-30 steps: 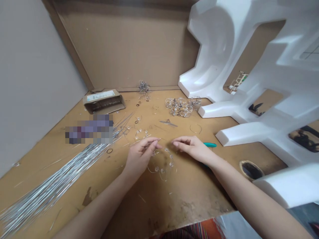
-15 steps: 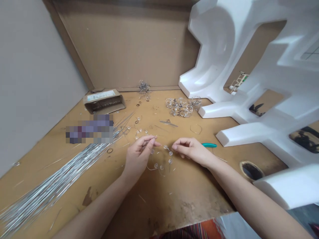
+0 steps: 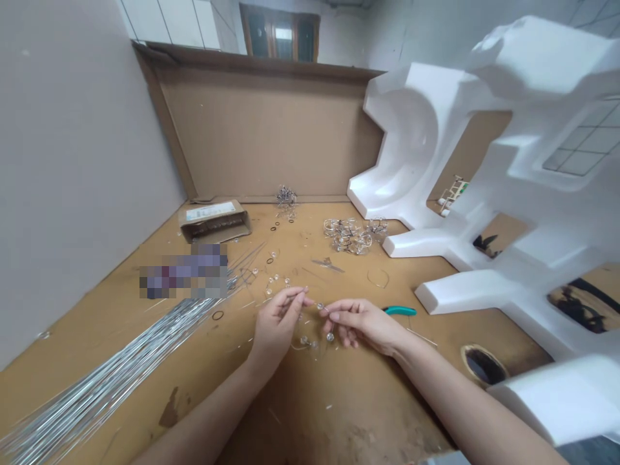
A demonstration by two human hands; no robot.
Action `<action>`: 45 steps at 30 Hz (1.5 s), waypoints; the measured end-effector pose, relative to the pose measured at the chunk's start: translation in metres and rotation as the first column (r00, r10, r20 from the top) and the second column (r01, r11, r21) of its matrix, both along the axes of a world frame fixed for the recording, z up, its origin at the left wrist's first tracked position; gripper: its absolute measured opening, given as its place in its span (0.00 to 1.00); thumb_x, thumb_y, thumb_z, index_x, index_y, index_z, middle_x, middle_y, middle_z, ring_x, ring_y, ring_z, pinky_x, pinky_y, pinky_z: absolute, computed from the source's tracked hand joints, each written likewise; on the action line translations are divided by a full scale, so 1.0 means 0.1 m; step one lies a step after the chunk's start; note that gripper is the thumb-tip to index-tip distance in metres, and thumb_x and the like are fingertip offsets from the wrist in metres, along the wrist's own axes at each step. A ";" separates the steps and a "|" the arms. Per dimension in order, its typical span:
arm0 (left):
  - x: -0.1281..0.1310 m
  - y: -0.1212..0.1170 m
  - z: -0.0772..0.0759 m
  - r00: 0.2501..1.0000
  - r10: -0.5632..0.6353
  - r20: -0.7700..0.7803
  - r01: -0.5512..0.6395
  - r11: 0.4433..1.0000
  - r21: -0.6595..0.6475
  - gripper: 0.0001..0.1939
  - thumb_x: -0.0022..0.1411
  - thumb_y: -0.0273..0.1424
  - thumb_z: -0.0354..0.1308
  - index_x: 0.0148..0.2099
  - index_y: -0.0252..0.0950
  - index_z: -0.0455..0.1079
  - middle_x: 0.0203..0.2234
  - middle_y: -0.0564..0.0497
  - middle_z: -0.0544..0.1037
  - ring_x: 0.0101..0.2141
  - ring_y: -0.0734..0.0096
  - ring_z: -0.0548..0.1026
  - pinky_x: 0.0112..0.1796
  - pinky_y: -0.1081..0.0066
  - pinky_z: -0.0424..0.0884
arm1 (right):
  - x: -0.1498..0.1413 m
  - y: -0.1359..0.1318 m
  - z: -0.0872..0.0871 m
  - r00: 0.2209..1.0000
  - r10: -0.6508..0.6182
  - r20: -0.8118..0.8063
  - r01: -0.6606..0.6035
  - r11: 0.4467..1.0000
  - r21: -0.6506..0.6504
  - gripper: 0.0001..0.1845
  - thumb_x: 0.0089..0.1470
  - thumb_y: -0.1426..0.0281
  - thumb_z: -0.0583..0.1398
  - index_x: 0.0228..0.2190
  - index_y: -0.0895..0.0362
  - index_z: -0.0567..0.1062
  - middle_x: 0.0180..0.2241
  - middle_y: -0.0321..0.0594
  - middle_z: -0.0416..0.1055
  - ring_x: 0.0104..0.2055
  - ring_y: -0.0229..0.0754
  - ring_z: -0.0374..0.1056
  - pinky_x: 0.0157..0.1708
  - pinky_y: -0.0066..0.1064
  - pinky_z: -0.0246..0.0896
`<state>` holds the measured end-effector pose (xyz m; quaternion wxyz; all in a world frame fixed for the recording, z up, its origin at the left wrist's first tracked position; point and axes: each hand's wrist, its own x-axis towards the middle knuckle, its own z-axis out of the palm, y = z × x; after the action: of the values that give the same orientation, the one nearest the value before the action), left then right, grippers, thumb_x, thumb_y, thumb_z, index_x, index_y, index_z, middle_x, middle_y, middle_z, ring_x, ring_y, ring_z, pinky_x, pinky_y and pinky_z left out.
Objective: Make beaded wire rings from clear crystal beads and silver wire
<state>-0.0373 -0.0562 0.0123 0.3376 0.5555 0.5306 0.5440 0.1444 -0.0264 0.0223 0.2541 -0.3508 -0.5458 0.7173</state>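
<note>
A thin wire strung with clear beads (image 3: 304,340) hangs in a curve between and below my hands. My left hand (image 3: 281,318) pinches one part of the wire between thumb and fingertips. Close beside it, my right hand (image 3: 362,323) grips the wire near a bead, with thumb and index finger together and the other fingers curled loosely below. Part of the strand is hidden behind the fingers. Just beyond my left hand, several loose clear beads (image 3: 276,278) lie on the table.
A bundle of straight metal wires (image 3: 130,368) stretches along the left. Farther back sit a small cardboard box (image 3: 216,223) and a heap of beaded wire pieces (image 3: 349,236). A teal-handled tool (image 3: 400,310) lies right of my hands, near white foam packaging (image 3: 465,287) and a round hole (image 3: 483,363).
My right hand has moved left, close to my left hand, and now grips the wire by a bead. The camera has tilted up, showing a window beyond the cardboard wall.
</note>
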 end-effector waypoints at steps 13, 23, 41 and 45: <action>-0.11 0.05 0.04 0.773 -0.116 -0.624 0.396 0.856 0.333 0.12 0.62 0.29 0.45 0.42 0.39 0.69 0.34 0.48 0.76 0.38 0.68 0.70 0.42 0.65 0.64 | 0.04 -0.02 0.11 0.999 0.001 0.032 -0.003 0.997 0.076 0.16 0.46 0.66 0.60 0.38 0.61 0.72 0.28 0.38 0.71 0.19 0.29 0.61 0.18 0.22 0.56; -0.12 0.05 0.02 0.721 -0.197 -0.665 0.454 0.859 0.238 0.14 0.63 0.29 0.42 0.45 0.40 0.68 0.33 0.48 0.74 0.39 0.67 0.69 0.41 0.65 0.63 | 0.09 0.00 0.11 0.999 0.022 0.034 -0.026 0.993 0.116 0.16 0.48 0.67 0.58 0.39 0.61 0.69 0.26 0.37 0.71 0.19 0.30 0.61 0.20 0.24 0.56; -0.02 -0.02 0.12 0.924 -0.329 -0.194 0.345 0.937 0.053 0.11 0.62 0.32 0.46 0.34 0.36 0.68 0.32 0.49 0.70 0.37 0.69 0.69 0.41 0.69 0.65 | 0.06 -0.07 0.06 0.960 -0.044 0.276 -0.054 0.940 0.338 0.14 0.47 0.72 0.52 0.38 0.58 0.70 0.25 0.35 0.69 0.19 0.31 0.58 0.18 0.23 0.54; -0.03 0.00 0.11 0.945 -0.326 0.005 0.324 0.940 -0.104 0.09 0.59 0.34 0.50 0.32 0.36 0.67 0.27 0.52 0.71 0.32 0.71 0.70 0.37 0.71 0.65 | 0.07 -0.12 0.08 0.929 -0.108 0.354 -0.095 0.856 0.509 0.12 0.51 0.70 0.52 0.37 0.57 0.72 0.24 0.34 0.68 0.21 0.31 0.57 0.20 0.22 0.52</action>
<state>-0.0405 -0.0567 0.0232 0.4479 0.6205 0.4611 0.4492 0.1509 -0.0380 0.0298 0.2338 -0.4002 -0.7549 0.4640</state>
